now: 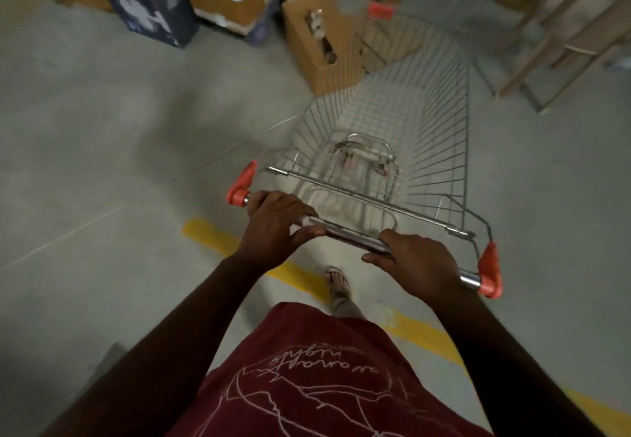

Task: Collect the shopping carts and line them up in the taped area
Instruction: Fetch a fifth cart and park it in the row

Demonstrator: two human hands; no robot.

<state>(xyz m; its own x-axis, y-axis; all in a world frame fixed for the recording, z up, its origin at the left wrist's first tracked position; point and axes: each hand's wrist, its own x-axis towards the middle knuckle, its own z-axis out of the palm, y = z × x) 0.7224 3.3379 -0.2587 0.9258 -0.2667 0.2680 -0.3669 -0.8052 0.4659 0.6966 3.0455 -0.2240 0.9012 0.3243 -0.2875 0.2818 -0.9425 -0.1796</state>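
Both hands grip the handle of a wire shopping cart on a concrete floor.

The left hand (273, 221) and right hand (418, 264) are each curled closed around the metal handle bar (348, 231), which has orange end caps. The shopping cart (392, 122) stands ahead of the person, its empty basket stretching toward a cardboard box (317, 44) and stacked boxes beyond. A yellow tape line (420, 330) runs across the floor (102, 129) beneath the arms, just behind the cart, with one sandalled foot (338, 281) beside it.
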